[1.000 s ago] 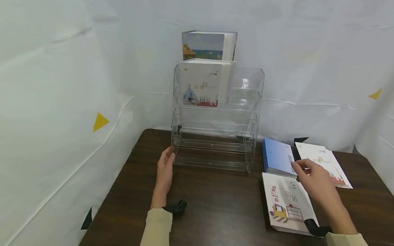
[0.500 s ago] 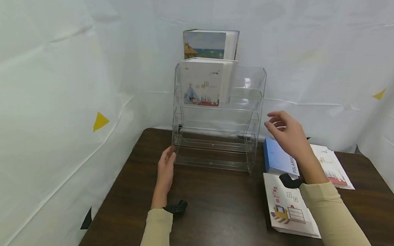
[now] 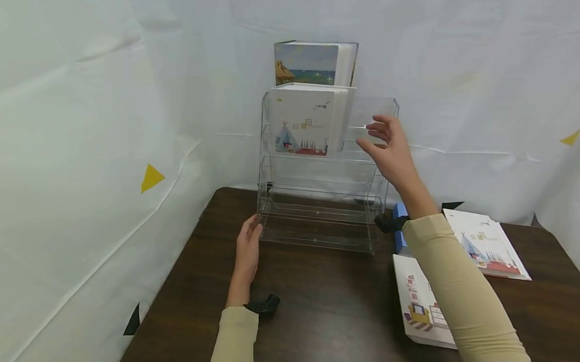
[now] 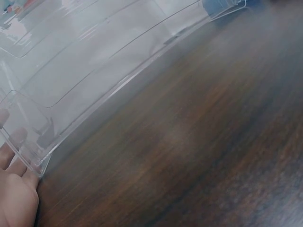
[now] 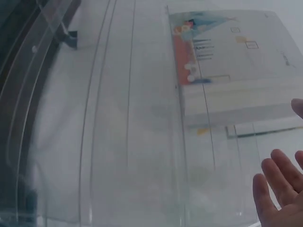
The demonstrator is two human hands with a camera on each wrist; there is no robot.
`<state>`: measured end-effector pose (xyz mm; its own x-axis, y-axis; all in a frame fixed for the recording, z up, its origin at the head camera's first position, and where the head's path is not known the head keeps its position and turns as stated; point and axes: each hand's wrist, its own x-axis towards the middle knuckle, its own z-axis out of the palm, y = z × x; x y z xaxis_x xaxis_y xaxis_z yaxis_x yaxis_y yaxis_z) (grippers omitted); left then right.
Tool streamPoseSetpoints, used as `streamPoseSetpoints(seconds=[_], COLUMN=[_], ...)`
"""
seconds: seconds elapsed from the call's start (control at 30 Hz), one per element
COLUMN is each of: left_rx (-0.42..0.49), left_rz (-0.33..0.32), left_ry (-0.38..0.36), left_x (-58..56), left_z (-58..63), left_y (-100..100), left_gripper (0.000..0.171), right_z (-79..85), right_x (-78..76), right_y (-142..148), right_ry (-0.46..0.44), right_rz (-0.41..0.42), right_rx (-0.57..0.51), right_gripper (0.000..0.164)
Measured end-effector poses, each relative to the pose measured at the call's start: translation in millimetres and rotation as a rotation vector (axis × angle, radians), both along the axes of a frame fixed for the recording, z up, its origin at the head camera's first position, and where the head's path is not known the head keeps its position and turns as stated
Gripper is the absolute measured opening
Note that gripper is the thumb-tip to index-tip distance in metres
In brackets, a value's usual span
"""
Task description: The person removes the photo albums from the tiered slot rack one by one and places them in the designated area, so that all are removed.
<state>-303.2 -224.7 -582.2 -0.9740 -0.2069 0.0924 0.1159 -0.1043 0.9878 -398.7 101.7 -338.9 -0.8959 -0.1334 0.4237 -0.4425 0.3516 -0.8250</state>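
A clear acrylic tiered rack [image 3: 315, 240] stands on the table. In its upper tier leans a thick white book [image 3: 302, 114] with a teepee drawing. Behind and above it stands a book with a seaside painting on its cover [image 3: 309, 64]. My right hand [image 3: 391, 149] is raised in front of the rack, right of the white book, thumb and fingers apart and holding nothing. My left hand [image 3: 247, 250] rests at the rack's lower left corner. In the left wrist view its fingers [image 4: 18, 135] show through the clear side panel.
On the dark table [image 3: 321, 310], right of the rack, lie a white book with a yellow armchair drawing [image 3: 417, 305], a blue book [image 3: 400, 241] mostly hidden by my right arm, and a white teepee-cover book [image 3: 490, 241]. White sheeting [image 3: 486, 83] hangs close behind.
My right hand has moved up and left, from above the books on the table to the rack beside the white book. The left hand has stayed at the rack's corner.
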Motion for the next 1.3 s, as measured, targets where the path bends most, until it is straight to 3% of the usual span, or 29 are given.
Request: streamPoseSetpoints(seconds=[0.47,0.8,1.3], left_rx=[0.008,0.012,-0.017], left_rz=[0.007,0.022,0.036], left_ry=[-0.003,0.011,0.017], left_x=[0.1,-4.0,-0.1], left_z=[-4.7,-4.1,0.1], left_y=[-3,-1,-2], left_gripper=[0.051,0.048,0.046], right_z=[8.4,5.2,5.2], right_x=[-26.6,-42.8,-49.0], right_y=[-45,-54,-55], right_ry=[-0.044,-0.111,-0.183], right_rz=[0.051,0.090,0.157], right_rx=[-0.075,-0.078,-0.125], right_gripper=[0.072,0.064,0.061])
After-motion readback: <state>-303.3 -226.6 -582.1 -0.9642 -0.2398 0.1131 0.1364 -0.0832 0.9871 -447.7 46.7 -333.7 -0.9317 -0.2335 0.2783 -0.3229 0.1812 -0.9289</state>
